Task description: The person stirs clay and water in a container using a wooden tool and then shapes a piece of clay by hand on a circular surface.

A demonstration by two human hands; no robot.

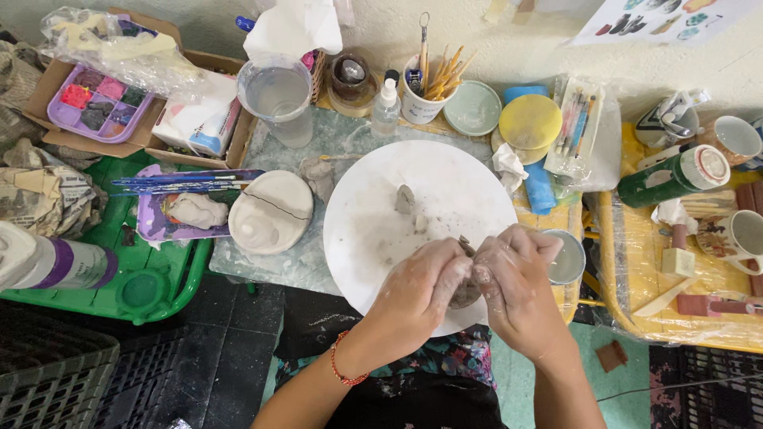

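Low centre of frame: our left hand [417, 292] and right hand [513, 280] press together, clamped on a clay lump [465, 292] over the white round board [373, 214]. Clay seems soft, damp; we would cup it underneath.

Both forearms reach forward, left hand [421, 290] and right hand [513, 278] pressed together, fingers [457, 274] curled inward.
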